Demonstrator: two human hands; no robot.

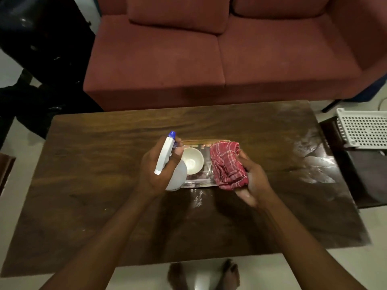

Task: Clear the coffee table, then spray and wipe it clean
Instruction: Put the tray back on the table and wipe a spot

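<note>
The dark wooden coffee table [83,185] fills the middle of the head view. My left hand [156,170] grips a white spray bottle [165,158] with a blue nozzle, held above the table's centre. My right hand [252,178] holds a bunched red checked cloth [227,166] just to the right of the bottle. Beneath both hands a shiny metal tray [199,183] rests on the table with a white bowl [192,161] in it. Wet streaks [314,162] glisten on the table's right side.
A red sofa [209,59] stands right behind the table. A white perforated basket [364,130] sits on a dark low stand at the right. Dark objects crowd the far left. My bare feet [203,275] are on the pale floor at the table's near edge.
</note>
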